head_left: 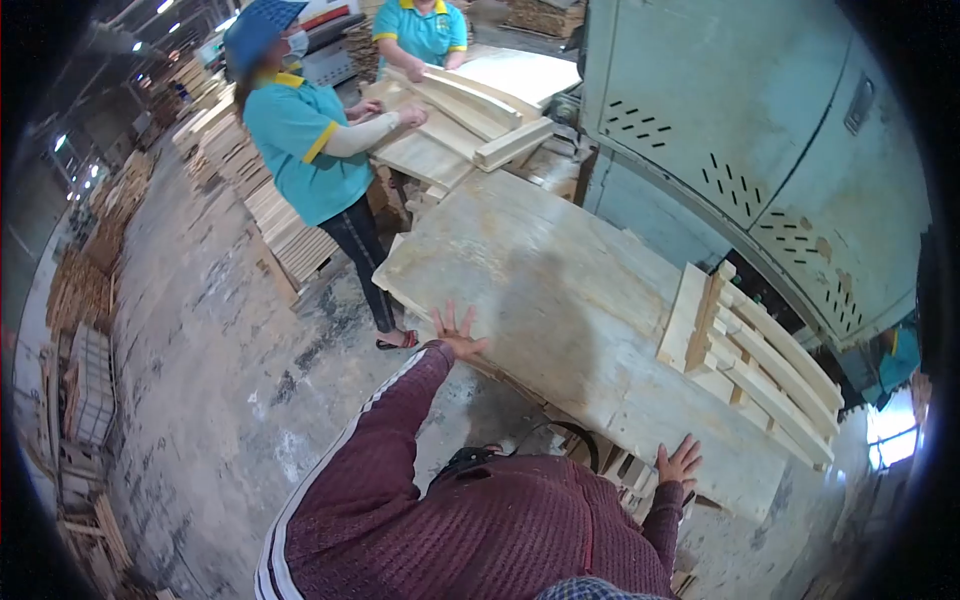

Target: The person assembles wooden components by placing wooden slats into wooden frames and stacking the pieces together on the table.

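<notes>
A long worktable with a worn, pale top stretches in front of me. My left hand rests at its near edge, fingers spread and holding nothing. Farther right along the same edge is my right hand, also open with the fingers apart. Pale wooden slats lie stacked on the table's right end, beyond my right hand. A browner wooden piece lies across the slats.
Two people in teal shirts handle wooden boards at the table's far end. A large green metal cabinet stands along the far side. Stacked lumber lines the floor at left, with a white crate farther off.
</notes>
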Motion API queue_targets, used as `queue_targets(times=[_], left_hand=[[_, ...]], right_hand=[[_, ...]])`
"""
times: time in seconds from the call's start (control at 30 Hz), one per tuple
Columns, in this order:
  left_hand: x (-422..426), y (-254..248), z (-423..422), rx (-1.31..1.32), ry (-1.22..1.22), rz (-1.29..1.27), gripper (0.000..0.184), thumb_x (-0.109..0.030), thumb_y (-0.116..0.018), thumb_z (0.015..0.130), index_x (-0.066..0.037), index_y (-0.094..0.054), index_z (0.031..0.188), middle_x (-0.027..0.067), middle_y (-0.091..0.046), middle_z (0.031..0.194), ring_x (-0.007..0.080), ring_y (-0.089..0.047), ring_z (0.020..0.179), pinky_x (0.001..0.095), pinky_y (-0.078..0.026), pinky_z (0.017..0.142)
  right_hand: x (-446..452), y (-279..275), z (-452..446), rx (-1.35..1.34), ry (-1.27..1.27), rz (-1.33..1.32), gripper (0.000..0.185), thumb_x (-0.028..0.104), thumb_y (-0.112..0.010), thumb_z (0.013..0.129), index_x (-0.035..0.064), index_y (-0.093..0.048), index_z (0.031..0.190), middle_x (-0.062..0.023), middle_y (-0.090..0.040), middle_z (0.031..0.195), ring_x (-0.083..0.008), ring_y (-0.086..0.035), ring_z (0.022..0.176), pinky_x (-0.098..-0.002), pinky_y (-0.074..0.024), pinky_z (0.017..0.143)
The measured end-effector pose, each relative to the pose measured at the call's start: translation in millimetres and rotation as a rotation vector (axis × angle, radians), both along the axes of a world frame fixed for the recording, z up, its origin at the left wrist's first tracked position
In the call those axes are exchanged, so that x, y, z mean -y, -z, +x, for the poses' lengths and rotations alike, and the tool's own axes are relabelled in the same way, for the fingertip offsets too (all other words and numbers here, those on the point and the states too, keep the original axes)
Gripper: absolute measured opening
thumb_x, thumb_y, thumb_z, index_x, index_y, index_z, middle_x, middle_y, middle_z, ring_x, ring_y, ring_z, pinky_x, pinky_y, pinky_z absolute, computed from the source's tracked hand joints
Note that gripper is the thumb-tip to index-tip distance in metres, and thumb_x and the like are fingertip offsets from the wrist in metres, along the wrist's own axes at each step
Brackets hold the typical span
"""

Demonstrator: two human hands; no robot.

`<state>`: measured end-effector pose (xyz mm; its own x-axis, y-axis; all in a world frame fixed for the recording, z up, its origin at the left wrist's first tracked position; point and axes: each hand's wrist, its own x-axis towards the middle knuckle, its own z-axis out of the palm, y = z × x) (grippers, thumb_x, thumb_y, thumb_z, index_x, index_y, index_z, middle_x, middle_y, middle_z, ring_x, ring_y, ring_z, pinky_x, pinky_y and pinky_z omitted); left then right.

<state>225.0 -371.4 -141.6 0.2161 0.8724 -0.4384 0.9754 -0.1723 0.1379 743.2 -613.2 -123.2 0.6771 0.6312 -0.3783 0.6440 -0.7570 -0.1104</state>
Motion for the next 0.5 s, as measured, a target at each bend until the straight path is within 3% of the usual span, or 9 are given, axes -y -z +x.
queue_targets(times=[0.1, 0.17, 0.27, 0.3, 0.37, 0.4, 0.47, 0.5], left_hand=[[-4.3, 29.8, -5.9, -0.029, -0.008, 0.079, 0.085, -0.076, -0.033, 0.081, -0.026, -0.022, 0.149, 0.0068, 0.000, 0.157, 0.0464, 0.020, 0.137, 0.0657, 0.017, 0.103], [-7.4, 50.9, -10.8, 0.004, -0.047, 0.191, 0.077, -0.076, -0.032, 0.081, -0.034, -0.028, 0.146, 0.0080, 0.001, 0.157, 0.0481, 0.020, 0.137, 0.0662, 0.017, 0.102], [-5.2, 26.0, -6.3, -0.028, -0.020, 0.068, 0.070, -0.077, -0.031, 0.081, -0.043, -0.033, 0.142, 0.0086, 0.001, 0.157, 0.0498, 0.020, 0.136, 0.0669, 0.018, 0.101], [-5.8, 40.9, -9.8, -0.028, -0.012, 0.067, 0.070, -0.077, -0.031, 0.081, -0.043, -0.033, 0.142, 0.0086, 0.001, 0.157, 0.0498, 0.020, 0.136, 0.0669, 0.018, 0.101], [-9.6, 90.1, -22.5, -0.342, 0.217, 1.025, 0.063, -0.076, -0.030, 0.082, -0.048, -0.040, 0.137, 0.0093, 0.003, 0.157, 0.0507, 0.021, 0.135, 0.0678, 0.018, 0.100], [-8.8, 78.4, -19.5, -0.341, 0.221, 1.025, 0.063, -0.076, -0.030, 0.082, -0.048, -0.040, 0.137, 0.0093, 0.003, 0.157, 0.0507, 0.021, 0.135, 0.0678, 0.018, 0.100], [-5.1, 34.5, -9.8, 0.047, -0.026, 0.107, 0.076, -0.076, -0.032, 0.081, -0.037, -0.028, 0.146, 0.0095, 0.003, 0.157, 0.0482, 0.022, 0.136, 0.0650, 0.018, 0.102], [-4.0, 28.2, -9.0, 0.047, -0.021, 0.105, 0.076, -0.076, -0.032, 0.081, -0.037, -0.028, 0.146, 0.0095, 0.003, 0.157, 0.0482, 0.022, 0.136, 0.0650, 0.018, 0.102]], right_hand=[[0.2, 4.7, 1.7, 0.007, -0.001, 0.011, 0.089, 0.064, -0.051, 0.081, 0.0346, -0.002, 0.150, -0.0007, 0.005, 0.158, -0.0345, 0.006, 0.144, -0.0709, -0.0061, 0.104], [0.7, 10.6, 4.5, 0.009, 0.009, 0.022, 0.089, 0.064, -0.051, 0.081, 0.0346, -0.002, 0.150, -0.0003, 0.005, 0.158, -0.0345, 0.006, 0.144, -0.0710, -0.0060, 0.104], [0.7, 10.3, 3.6, 0.011, 0.013, 0.026, 0.089, 0.064, -0.051, 0.081, 0.0347, -0.002, 0.150, 0.0007, 0.006, 0.158, -0.0345, 0.006, 0.144, -0.0711, -0.0058, 0.104], [0.5, 10.2, 3.7, 0.009, 0.011, 0.025, 0.089, 0.064, -0.051, 0.081, 0.0346, -0.002, 0.150, 0.0009, 0.006, 0.158, -0.0346, 0.006, 0.144, -0.0710, -0.0057, 0.104], [-0.1, 10.1, 2.8, 0.004, 0.014, 0.025, 0.089, 0.064, -0.051, 0.081, 0.0345, -0.002, 0.150, 0.0010, 0.006, 0.158, -0.0347, 0.007, 0.144, -0.0710, -0.0057, 0.104], [0.4, 9.8, 3.2, 0.000, 0.008, 0.028, 0.089, 0.065, -0.051, 0.081, 0.0344, -0.002, 0.150, 0.0008, 0.006, 0.158, -0.0348, 0.007, 0.144, -0.0711, -0.0055, 0.104], [1.0, 9.4, 3.1, -0.004, 0.007, 0.029, 0.089, 0.065, -0.051, 0.081, 0.0343, -0.002, 0.150, 0.0007, 0.006, 0.158, -0.0349, 0.007, 0.143, -0.0713, -0.0053, 0.104], [1.1, 9.4, 2.9, -0.002, 0.008, 0.029, 0.089, 0.065, -0.051, 0.081, 0.0342, -0.002, 0.150, 0.0006, 0.006, 0.158, -0.0350, 0.007, 0.143, -0.0715, -0.0052, 0.103]])
